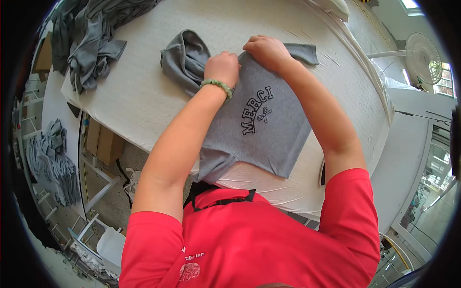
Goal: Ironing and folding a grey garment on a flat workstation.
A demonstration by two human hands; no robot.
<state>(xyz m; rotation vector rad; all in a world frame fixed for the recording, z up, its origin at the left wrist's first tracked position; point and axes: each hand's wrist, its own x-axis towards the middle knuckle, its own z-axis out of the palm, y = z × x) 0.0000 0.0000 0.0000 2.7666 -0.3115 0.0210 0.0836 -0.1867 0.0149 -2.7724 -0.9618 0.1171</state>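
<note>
Grey sweatshirt (261,129) lies flat on white padded surface (144,96). Left hand (222,67) and right hand (266,50) both curled closed, pinching its far edge. Fabric looks soft, light, floppy; best gripped at seams or corners.

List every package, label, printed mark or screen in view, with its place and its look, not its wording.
Printed mark: on the grey shirt under both hands, black arched letters outlined in white above a small bow drawing.
Cardboard boxes: under the table's left edge, plain brown.
Cardboard box: far left behind the grey clothes pile, brown, partly hidden.
Screens: none.
</note>
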